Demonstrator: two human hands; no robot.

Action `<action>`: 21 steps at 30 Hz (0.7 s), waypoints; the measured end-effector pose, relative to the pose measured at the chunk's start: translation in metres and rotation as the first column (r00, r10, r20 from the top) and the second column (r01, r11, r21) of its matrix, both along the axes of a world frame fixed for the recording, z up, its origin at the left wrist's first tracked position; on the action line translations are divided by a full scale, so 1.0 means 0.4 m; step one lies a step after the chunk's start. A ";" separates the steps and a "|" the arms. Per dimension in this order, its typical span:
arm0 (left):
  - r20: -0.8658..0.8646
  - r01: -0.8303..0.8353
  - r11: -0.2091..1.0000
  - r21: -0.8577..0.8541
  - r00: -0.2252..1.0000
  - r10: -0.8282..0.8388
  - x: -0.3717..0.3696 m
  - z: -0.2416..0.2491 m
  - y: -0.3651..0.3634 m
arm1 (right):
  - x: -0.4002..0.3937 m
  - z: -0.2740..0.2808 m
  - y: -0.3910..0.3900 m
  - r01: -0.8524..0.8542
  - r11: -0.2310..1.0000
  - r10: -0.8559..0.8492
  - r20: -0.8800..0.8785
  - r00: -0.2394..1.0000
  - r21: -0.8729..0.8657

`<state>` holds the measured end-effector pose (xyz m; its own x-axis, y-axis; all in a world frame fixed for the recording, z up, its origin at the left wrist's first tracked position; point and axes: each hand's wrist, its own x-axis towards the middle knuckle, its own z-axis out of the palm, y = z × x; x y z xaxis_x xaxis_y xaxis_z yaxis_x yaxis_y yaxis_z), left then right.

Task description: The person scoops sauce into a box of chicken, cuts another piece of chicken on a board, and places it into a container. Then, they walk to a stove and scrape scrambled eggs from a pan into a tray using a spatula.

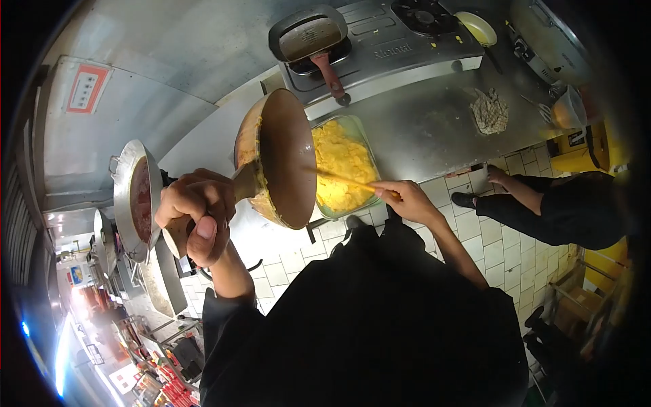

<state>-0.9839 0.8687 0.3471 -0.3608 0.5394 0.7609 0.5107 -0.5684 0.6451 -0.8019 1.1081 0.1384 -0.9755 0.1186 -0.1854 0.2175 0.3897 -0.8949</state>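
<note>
My left hand (198, 216) is closed around the handle of a deep frying pan (288, 159), raised and tipped on its side. Bits of yellow egg cling to its rim, and its brown inside faces right. In my right hand (403, 200) is a thin wooden stick (349, 181), its blurred tip reaching toward the pan's inner face. Beneath the stick sits a clear rectangular container (369, 146) heaped with scrambled egg (344, 159), partly hidden by the pan.
A gas stove (386, 51) carries a rectangular pan (308, 41) with a red handle. On the steel counter lies a crumpled cloth (489, 112). A large wok (132, 203) stands left of my left hand. At the right is another person (556, 210) in dark clothes.
</note>
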 end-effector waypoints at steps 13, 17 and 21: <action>0.234 0.143 0.989 -0.045 0.964 -0.129 0.049 -0.024 0.006 | -0.264 -0.063 0.173 0.035 0.854 0.070 -0.181 0.981 0.519; 0.280 0.107 0.993 -0.046 0.956 -0.090 0.028 -0.039 -0.005 | -0.272 0.163 0.161 0.188 0.743 0.077 -0.361 0.929 0.642; 0.236 0.130 0.991 -0.014 0.964 -0.123 0.011 -0.032 0.001 | -0.215 0.329 0.067 0.273 0.653 0.205 -0.512 0.834 0.706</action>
<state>-0.9795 0.8693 0.3345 -0.4542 0.6128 0.6466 0.2687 -0.5978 0.7553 -0.8877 1.1350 0.2701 -0.8703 0.0131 0.4924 -0.1407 0.9514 -0.2740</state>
